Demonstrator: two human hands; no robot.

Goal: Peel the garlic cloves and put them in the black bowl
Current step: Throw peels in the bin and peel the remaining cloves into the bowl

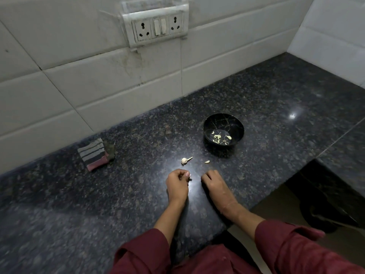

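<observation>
A black bowl with gold crack lines stands on the dark granite counter and holds several peeled garlic cloves. Nearer me lie a piece of garlic bulb with its stem and one loose clove. My left hand is curled, its fingertips pinching a small garlic clove just below the bulb piece. My right hand rests on the counter beside it with its fingers curled under; whether it holds anything is hidden.
A folded striped cloth lies at the left by the tiled wall. A socket panel sits on the wall above. The counter edge drops off at the right to the floor.
</observation>
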